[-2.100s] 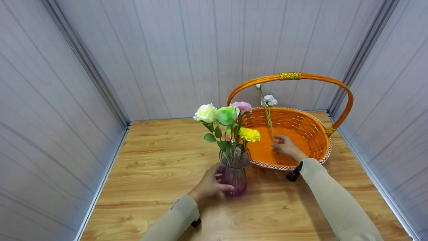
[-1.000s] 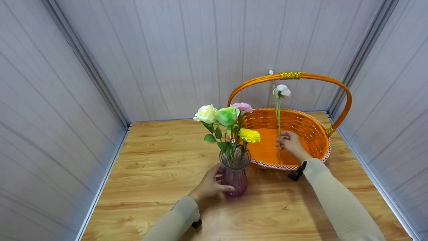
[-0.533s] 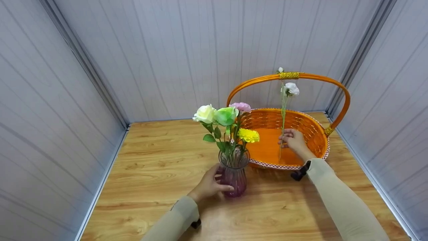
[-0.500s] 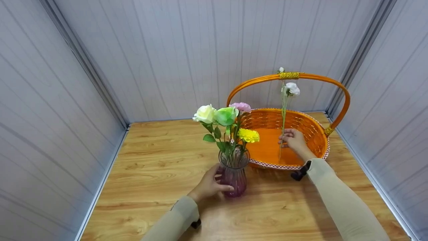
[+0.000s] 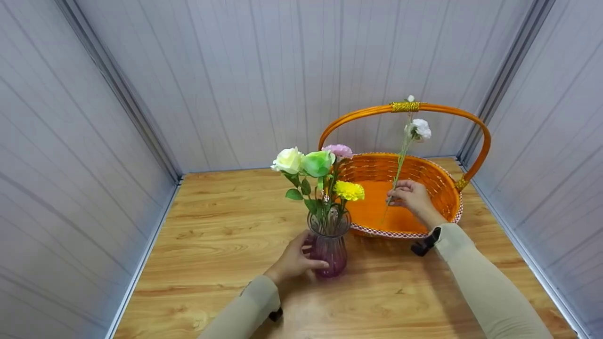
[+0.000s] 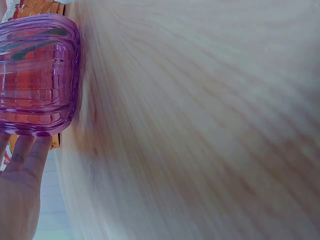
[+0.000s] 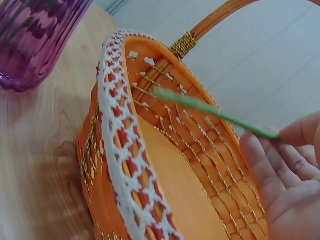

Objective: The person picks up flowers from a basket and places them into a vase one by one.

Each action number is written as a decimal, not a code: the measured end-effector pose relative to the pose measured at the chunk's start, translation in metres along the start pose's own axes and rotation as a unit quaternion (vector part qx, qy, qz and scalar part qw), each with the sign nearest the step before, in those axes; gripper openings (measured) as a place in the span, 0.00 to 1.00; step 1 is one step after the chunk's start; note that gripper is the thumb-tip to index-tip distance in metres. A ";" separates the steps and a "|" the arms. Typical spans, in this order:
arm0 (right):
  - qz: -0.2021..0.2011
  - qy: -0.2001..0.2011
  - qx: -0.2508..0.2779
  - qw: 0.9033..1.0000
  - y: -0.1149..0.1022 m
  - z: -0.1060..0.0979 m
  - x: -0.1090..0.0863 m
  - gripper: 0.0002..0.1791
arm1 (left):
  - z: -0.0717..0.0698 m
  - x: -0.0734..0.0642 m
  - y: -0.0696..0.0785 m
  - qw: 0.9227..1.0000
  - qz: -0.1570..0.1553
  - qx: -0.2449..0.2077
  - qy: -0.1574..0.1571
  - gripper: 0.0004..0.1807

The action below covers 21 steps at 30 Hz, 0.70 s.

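My left hand (image 5: 293,259) holds the purple-tinted glass vase (image 5: 330,256) by its left side, thumb across the front. In the vase stand a cream rose (image 5: 288,160), a green rose (image 5: 318,163), a pink carnation (image 5: 340,150) and a yellow carnation (image 5: 349,190). Over the orange basket (image 5: 452,217), my right hand (image 5: 412,200) pinches the thin stem of a white carnation (image 5: 419,129) with a small bud on top. The flower leans right, its bloom below the basket handle's top. In the right wrist view the green stem (image 7: 215,112) sticks out from between thumb and fingers.
The basket's tall handle (image 5: 485,150) arches above my right hand. White and red trim (image 7: 120,130) runs along its rim, close to the vase. The wooden table (image 5: 212,245) is enclosed by pale panel walls (image 5: 235,84) at the back and both sides.
The white carnation has risen and moved right, swinging from a left lean through upright to a right lean. My right hand has shifted slightly right and up. The left hand and vase stay put.
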State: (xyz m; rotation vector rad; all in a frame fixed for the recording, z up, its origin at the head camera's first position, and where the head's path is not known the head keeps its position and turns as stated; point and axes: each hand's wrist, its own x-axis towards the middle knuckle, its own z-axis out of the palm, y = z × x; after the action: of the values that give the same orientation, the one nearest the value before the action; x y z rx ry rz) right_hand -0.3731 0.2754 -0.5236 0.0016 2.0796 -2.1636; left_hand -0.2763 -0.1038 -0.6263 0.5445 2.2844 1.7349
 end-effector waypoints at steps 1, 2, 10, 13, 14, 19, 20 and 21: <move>-0.003 -0.004 0.004 1.000 0.000 0.001 -0.001 0.09 | 0.000 0.000 0.000 1.000 -0.001 0.002 0.001 0.46; -0.006 -0.009 0.007 1.000 0.000 0.001 -0.002 0.08 | 0.000 0.000 0.000 1.000 0.000 0.003 0.002 0.46; -0.023 -0.019 0.026 0.999 -0.002 0.012 -0.009 0.06 | 0.001 0.001 -0.003 1.000 -0.005 0.002 0.003 0.46; -0.024 -0.026 0.027 0.999 -0.002 0.016 -0.012 0.05 | 0.001 0.001 -0.003 1.000 -0.005 0.001 0.004 0.45; -0.024 -0.029 0.027 0.999 -0.002 0.017 -0.012 0.05 | 0.001 0.001 -0.003 1.000 -0.005 0.001 0.005 0.45; -0.026 -0.032 0.028 0.999 0.001 0.023 -0.017 0.05 | 0.001 0.001 -0.002 1.000 -0.005 -0.003 0.004 0.46; -0.027 -0.035 0.030 0.999 0.002 0.024 -0.018 0.05 | 0.001 0.001 -0.002 1.000 -0.004 -0.005 0.004 0.45; -0.028 -0.035 0.032 0.998 0.002 0.026 -0.019 0.05 | 0.001 0.001 -0.002 1.000 -0.004 -0.006 0.003 0.45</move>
State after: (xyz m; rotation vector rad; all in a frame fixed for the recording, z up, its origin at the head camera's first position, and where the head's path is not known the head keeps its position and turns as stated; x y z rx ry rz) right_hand -0.3512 0.2517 -0.5228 -0.1248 1.9943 -2.2269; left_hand -0.2771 -0.1028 -0.6281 0.5274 2.2761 1.7478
